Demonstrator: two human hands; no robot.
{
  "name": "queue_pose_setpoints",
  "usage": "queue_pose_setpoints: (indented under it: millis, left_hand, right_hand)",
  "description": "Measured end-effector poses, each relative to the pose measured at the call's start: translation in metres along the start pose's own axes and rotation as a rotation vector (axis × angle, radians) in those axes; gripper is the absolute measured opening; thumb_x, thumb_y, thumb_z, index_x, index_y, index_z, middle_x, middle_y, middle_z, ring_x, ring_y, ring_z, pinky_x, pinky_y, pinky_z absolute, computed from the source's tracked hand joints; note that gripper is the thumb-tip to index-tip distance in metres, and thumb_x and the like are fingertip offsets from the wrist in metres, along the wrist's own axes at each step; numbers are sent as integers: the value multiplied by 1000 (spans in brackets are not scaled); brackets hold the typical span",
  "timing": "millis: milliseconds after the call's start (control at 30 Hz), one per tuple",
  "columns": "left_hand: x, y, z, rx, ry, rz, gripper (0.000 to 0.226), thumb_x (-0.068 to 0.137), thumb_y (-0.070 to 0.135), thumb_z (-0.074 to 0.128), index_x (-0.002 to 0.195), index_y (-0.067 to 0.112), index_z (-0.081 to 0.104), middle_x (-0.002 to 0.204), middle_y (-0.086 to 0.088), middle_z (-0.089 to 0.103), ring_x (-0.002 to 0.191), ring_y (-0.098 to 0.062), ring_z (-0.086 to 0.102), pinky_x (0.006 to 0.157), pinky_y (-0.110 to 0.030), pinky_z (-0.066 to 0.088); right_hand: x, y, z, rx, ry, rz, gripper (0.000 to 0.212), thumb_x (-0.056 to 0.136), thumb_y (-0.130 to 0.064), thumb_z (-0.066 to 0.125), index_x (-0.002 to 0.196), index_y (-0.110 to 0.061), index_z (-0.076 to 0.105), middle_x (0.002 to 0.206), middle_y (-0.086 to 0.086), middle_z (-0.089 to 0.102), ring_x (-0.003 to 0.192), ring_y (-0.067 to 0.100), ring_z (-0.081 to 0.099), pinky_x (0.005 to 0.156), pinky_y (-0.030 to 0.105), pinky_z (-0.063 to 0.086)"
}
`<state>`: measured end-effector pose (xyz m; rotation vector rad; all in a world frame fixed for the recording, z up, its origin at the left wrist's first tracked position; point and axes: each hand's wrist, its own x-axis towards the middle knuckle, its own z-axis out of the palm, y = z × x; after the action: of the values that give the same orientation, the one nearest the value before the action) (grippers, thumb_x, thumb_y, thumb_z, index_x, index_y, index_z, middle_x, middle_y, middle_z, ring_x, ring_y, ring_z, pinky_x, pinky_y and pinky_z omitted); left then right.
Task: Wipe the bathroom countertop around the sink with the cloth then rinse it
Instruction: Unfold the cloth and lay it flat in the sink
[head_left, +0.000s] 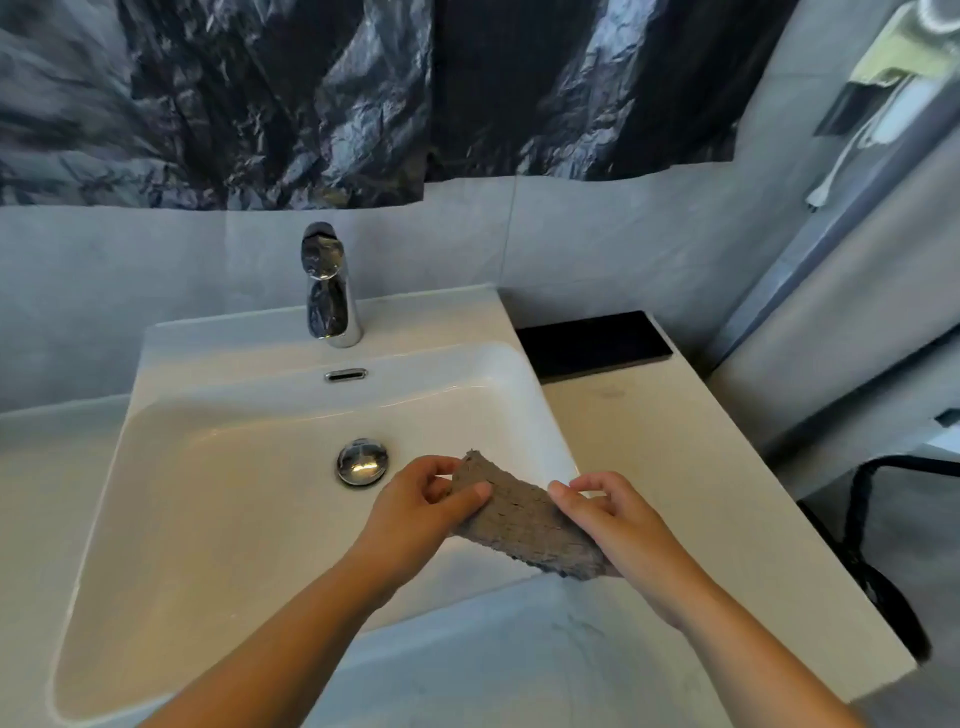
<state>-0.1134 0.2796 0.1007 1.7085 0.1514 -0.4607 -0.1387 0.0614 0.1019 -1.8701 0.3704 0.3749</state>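
Note:
A grey folded cloth is stretched between my two hands above the right front part of the white sink. My left hand pinches the cloth's left end, thumb on top. My right hand pinches its right end, over the basin's right rim. The chrome faucet stands at the back of the sink, and no water is seen running from it. The light countertop stretches to the right of the basin.
A chrome drain plug sits in the basin just left of my left hand. A black flat tray lies at the back of the right countertop. Crumpled dark plastic sheeting covers the wall above. A dark wire stand is beside the counter's right edge.

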Motion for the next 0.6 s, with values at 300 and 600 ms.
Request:
queue_pose_setpoints:
  millis: [300,600]
  left_hand:
    - [15,51,38,272,-101,258,16,86,29,65,101,27,62,95,2,67,90,-14,63,84,-39,55]
    - [59,65,78,554,31,289,27,92,36,56,116,25,55,108,12,61,95,-7,60,77,-17,46]
  right_hand:
    - [-10,-11,-38,-96,31,-176,33,83,-51,60,92,-19,62,86,-10,65,80,4,62,64,17,47]
    - [45,10,-78,-85,52,-215,27,96,-35,48,85,-13,60,84,0,61,80,14,59,65,23,43]
